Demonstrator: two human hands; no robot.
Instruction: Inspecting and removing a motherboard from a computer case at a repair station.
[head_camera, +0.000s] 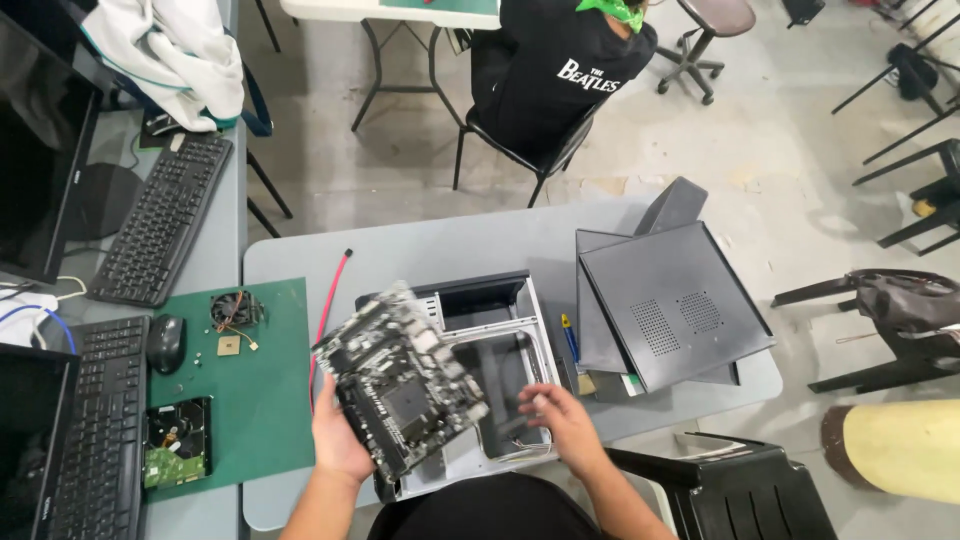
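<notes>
right now your left hand (338, 438) is clamped on the near-left edge of the motherboard (398, 392), holding it tilted up over the open computer case (478, 372), which lies on its side on the table (440, 245) just in front of you. your right hand (567, 428) is just to the right of the board, over the case's near-right edge; its fingers look loosely curled, and it is blurred, so you cannot tell whether it grips anything, though it seems to hold nothing.

judging by this, you are at the step of moving the board at the case mouth, either lifting it clear or lowering it in; the picture alone does not settle which. whichever it is, the next move calls for keeping the board level and holding it by its edges, with the right hand free to steady the far side or the case wall so nothing catches on the metal frame.

beyond your right hand lie the removed grey side panels (668, 305), with a small blue-handled screwdriver (568, 335) between them and the case. to the left of your left hand sits a green mat (275, 400) bearing a small fan (234, 310), a processor chip (229, 346) and a bare hard drive (177, 440); a red cable (332, 295) trails along its far edge.
</notes>
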